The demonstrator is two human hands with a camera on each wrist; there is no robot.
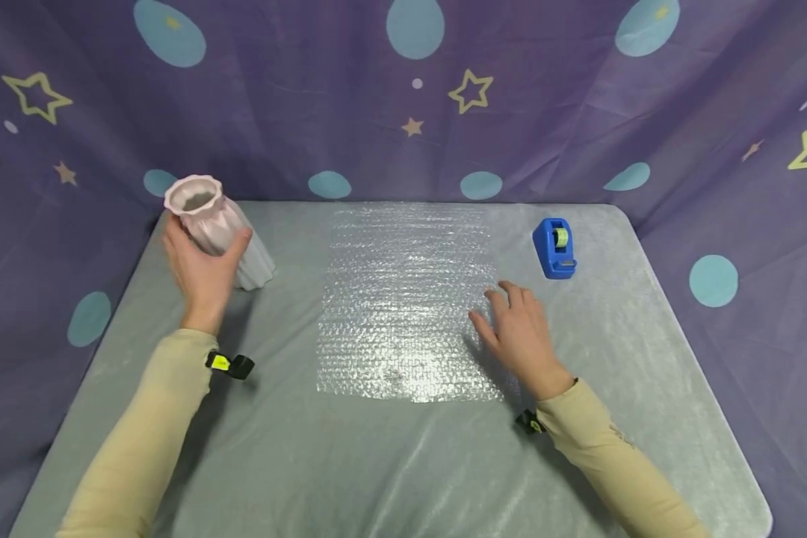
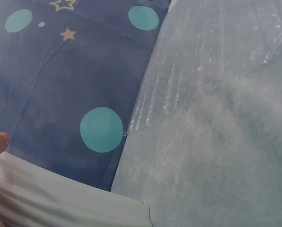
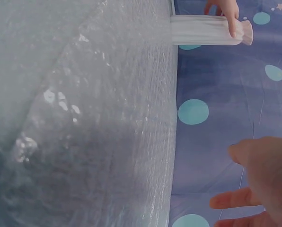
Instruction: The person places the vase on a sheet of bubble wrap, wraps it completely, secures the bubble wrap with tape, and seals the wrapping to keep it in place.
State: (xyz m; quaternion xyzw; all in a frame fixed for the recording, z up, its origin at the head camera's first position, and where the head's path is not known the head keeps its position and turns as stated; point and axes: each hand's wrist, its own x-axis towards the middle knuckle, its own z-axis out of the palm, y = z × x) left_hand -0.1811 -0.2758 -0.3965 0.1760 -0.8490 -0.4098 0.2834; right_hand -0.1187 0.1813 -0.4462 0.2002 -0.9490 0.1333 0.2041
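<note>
At the left of the table my left hand [image 1: 203, 273] grips a pale pink ribbed vase [image 1: 252, 254] just below its wavy rim. The vase stands upright or nearly so; whether its base touches the table I cannot tell. In the left wrist view the vase [image 2: 70, 198] fills the lower left, with a fingertip beside it. A sheet of bubble wrap [image 1: 403, 306] lies flat in the middle of the table. Over its right edge hovers my right hand [image 1: 521, 340], fingers spread and loosely bent, holding nothing. The right wrist view shows this hand [image 3: 268, 179] apart from the sheet.
A blue tape dispenser [image 1: 554, 250] with a green-yellow roll stands at the back right of the grey-covered table [image 1: 390, 463]. Purple curtain [image 1: 350, 112] with stars and dots borders the table behind and on both sides.
</note>
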